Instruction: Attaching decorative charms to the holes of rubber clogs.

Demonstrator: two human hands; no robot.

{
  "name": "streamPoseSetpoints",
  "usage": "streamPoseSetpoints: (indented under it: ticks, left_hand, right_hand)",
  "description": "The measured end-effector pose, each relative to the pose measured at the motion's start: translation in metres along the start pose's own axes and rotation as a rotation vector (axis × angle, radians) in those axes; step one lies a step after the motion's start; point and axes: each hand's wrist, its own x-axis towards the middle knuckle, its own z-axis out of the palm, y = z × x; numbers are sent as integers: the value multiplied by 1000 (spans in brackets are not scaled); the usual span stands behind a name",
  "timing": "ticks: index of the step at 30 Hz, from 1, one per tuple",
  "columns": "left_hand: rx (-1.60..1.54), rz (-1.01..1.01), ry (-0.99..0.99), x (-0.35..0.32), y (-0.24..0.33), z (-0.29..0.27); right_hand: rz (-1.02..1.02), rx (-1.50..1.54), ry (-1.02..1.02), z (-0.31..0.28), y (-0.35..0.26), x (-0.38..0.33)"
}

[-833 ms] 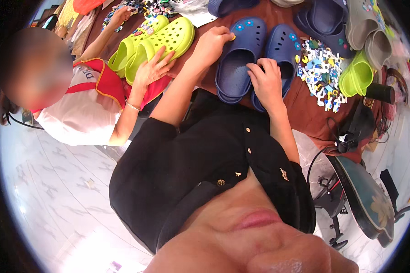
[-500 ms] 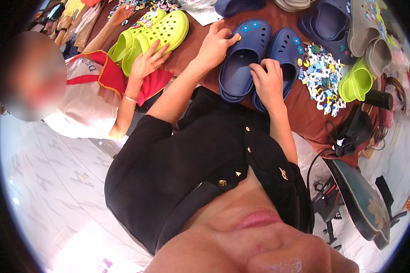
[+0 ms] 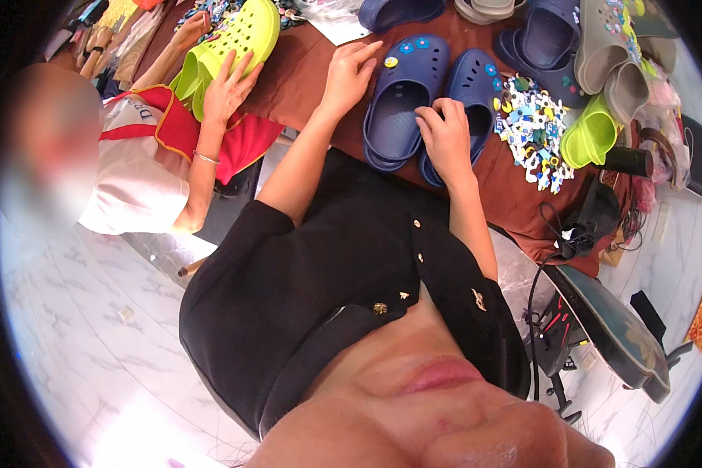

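A counter (image 3: 304, 66) covered in brown cloth is noted above a pale veined floor (image 3: 93, 312). Nearest: the right hand (image 3: 447, 136) is placed between two navy clogs, its fingers bent at the inner rim of the first clog (image 3: 402, 113); whether the rim is pinched or merely touched cannot be told. The first clog is laid on the counter, toe pointed away, beside the second clog (image 3: 468, 84). Farther up, the left hand (image 3: 349, 76) is held just beside the first clog's toe; the fingers are loosely bent and parted, nothing seen between them. A round yellow charm (image 3: 391, 62) is set on the toe's left side; blue flower charms (image 3: 422, 43) are seated beyond it. Loose charms (image 3: 534, 129) are heaped to the right. Farthest: grey clogs (image 3: 600, 54).

Judgement: work is charm fitting. The rim should be steadied by the right hand; each stud should be pressed straight into its hole, face level, and its seating checked by a light tug.
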Motion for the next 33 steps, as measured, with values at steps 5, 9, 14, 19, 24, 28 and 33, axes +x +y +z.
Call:
streamPoseSetpoints:
  ticks: [5,9,14,19,24,28,33]
  left_hand:
    - [20,167,-235,-4,-17,-7]
    - [24,69,-230,-1,-5,-16]
    - [-19,-30,-103,0,5,-20]
    - [-98,76,-91,5,36,-24]
    - [-205,303,-244,3,78,-16]
    - [-63,434,-331,-7,94,4]
    - [200,520,-361,-27,94,18]
  right_hand:
    - [11,-11,12,-1,-3,-1]
    - [-8,-4,19,-2,0,-1]
    - [-56,40,109,-20,-8,-4]
    - [31,-4,398,-46,1,-19]
    - [298,-89,544,-55,30,-51]
    - [393,-102,504,-42,44,-76]
    - [409,-74,397,-25,51,-86]
